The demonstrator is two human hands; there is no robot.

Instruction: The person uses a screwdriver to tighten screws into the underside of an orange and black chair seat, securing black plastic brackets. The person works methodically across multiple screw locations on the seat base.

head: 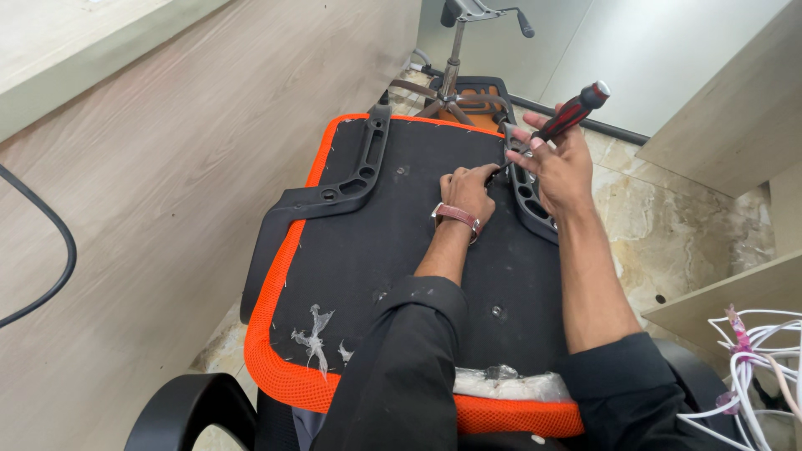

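An upturned office chair seat (368, 259) with a black underside and orange mesh edge lies in front of me. My right hand (561, 167) grips a screwdriver (571, 114) with a red and black handle, its tip down at the right black armrest bracket (535, 200). My left hand (468, 192), with a pink wrist strap, rests on the seat underside, its fingers closed at the screwdriver tip by the bracket. A second black armrest bracket (351, 179) lies along the seat's left side.
A chair base with gas lift and levers (455, 79) stands beyond the seat. A wooden panel (167, 167) runs along the left with a black cable (50, 250). White cables (752, 359) lie at the right. Another black armrest (188, 409) is at lower left.
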